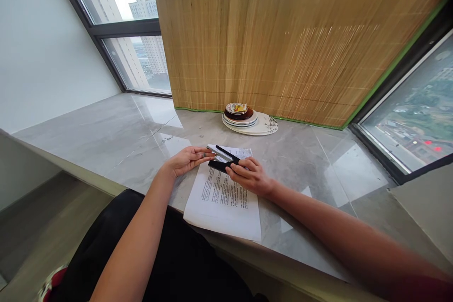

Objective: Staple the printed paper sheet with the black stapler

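Observation:
A black stapler (223,165) is opened up above the printed paper (226,219), its top arm lifted away from the silver metal tray inside. My right hand (252,177) is closed around the hinge end of the stapler. At the stapler's other end, my left hand (186,160) has its fingers brought together in a pinch. Something small and grey shows between those fingertips, too small to make out. The left fingertips are at the front of the metal tray; whether they touch it I cannot tell. The paper lies flat under the stapler, reaching the counter's front edge.
A grey marble-look counter (293,151) runs below the windows. Behind the paper stands a stack of plates (240,122), with an oval white plate (268,125) at the bottom. A bamboo blind (269,42) hangs at the back. My black-clothed legs (170,250) are below the front edge.

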{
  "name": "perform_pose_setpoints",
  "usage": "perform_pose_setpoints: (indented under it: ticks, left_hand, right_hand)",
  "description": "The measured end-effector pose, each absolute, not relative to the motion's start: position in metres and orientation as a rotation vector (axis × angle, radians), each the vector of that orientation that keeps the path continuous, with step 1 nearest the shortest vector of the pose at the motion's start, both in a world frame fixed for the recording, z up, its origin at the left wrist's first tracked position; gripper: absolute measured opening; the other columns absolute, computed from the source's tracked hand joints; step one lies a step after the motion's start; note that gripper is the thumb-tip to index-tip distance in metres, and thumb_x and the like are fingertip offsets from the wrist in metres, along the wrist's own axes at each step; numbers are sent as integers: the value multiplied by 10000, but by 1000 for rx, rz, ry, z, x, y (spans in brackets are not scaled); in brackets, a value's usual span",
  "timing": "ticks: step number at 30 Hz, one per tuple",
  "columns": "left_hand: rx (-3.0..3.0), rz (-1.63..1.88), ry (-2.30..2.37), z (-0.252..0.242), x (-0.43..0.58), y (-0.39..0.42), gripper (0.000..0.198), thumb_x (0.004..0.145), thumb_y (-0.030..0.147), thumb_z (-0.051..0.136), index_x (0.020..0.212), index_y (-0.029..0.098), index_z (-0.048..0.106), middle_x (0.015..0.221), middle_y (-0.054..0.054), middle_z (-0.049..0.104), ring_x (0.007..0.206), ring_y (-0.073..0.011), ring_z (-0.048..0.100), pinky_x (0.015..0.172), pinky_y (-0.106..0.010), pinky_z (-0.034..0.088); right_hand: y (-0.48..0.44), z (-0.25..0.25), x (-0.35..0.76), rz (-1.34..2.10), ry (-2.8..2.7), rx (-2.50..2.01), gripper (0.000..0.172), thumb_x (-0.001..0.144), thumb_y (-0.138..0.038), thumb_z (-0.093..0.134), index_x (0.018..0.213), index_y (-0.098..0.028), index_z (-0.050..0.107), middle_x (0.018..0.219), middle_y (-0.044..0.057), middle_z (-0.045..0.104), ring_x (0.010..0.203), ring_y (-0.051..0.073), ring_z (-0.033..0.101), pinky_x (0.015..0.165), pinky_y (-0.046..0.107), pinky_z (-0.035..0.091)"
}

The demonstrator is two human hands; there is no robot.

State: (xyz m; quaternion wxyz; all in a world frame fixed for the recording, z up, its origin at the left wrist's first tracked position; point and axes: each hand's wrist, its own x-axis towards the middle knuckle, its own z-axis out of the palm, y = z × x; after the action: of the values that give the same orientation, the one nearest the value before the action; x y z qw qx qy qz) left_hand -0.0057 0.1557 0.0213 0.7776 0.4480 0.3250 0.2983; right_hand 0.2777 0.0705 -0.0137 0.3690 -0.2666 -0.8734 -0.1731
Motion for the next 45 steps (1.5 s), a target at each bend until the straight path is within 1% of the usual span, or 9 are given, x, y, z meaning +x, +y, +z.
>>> perform_pose_setpoints:
  ticks: [4, 7, 14, 18, 21, 25, 30, 39, 45]
  left_hand:
    - [931, 689, 732, 20, -8, 158, 313, 920, -28, 557, 1182, 11, 725, 1272, -218, 708, 1225, -231, 687, 1160, -290, 477]
    - [928, 754, 760, 18, -10, 161, 317, 923, -23, 554, 1194, 18, 712, 1295, -223, 692, 1248, -245, 674, 1171, -310, 475]
    - [904, 856, 814, 21, -13, 163, 286, 912, -19, 600, 1166, 53, 710, 1289, -190, 692, 1223, -221, 689, 1149, -270, 493]
    - [917, 862, 818, 23, -12, 160, 297, 890, 31, 691, 1180, 92, 702, 1236, -157, 724, 1176, -220, 707, 1139, -356, 518]
    - [972, 852, 734, 25, -11, 157, 363, 855, 65, 755, 1207, 123, 686, 1259, -145, 713, 1186, -244, 698, 1126, -455, 527]
    - [1042, 842, 680, 29, -11, 156, 435, 809, 92, 810, 1214, 164, 668, 1288, -121, 695, 1190, -251, 695, 1082, -443, 548]
    - [1100, 816, 586, 34, -10, 152, 470, 807, 107, 817, 1233, 166, 628, 1298, -144, 682, 1266, -307, 650, 1049, -467, 556]
    - [1179, 836, 549, 38, -4, 145, 503, 801, 120, 841, 1247, 170, 614, 1218, -104, 719, 1061, -231, 748, 1119, -436, 491]
    - [1202, 831, 567, 37, -5, 145, 508, 789, 121, 853, 1234, 178, 615, 1200, -89, 731, 1026, -208, 758, 1075, -365, 507]
  right_hand:
    - [77, -18, 276, -480, -2047, -784, 260, 929, -113, 661, 1096, -304, 713, 903, 23, 728, 855, 203, 628, 765, 373, 472]
    - [81, -13, 273, -273, -1850, -957, 161, 897, -175, 697, 1030, -262, 722, 846, 51, 664, 827, 229, 608, 745, 378, 486]
    - [90, -6, 278, 237, -1618, -1124, 158, 802, -290, 802, 930, -222, 739, 824, 15, 662, 728, 182, 605, 706, 315, 487]
    - [94, -7, 279, 341, -1698, -1105, 174, 784, -286, 819, 934, -220, 761, 821, 5, 683, 745, 174, 617, 723, 305, 477]
    - [95, -8, 278, 374, -1732, -1104, 171, 788, -290, 819, 934, -222, 765, 827, 2, 687, 755, 173, 625, 731, 304, 476]
    - [98, -10, 278, 388, -1705, -1155, 186, 750, -281, 847, 901, -218, 759, 809, -7, 691, 731, 167, 619, 725, 300, 471]
    - [101, -12, 277, 438, -1707, -1208, 183, 741, -268, 846, 878, -205, 742, 800, -2, 706, 716, 167, 618, 703, 296, 465]
    - [98, -11, 275, 378, -1773, -1233, 189, 786, -262, 797, 936, -219, 690, 883, 15, 698, 808, 196, 631, 746, 313, 473]
    - [98, -12, 275, 368, -1775, -1216, 191, 790, -244, 795, 942, -219, 682, 880, 6, 686, 800, 190, 622, 754, 312, 470]
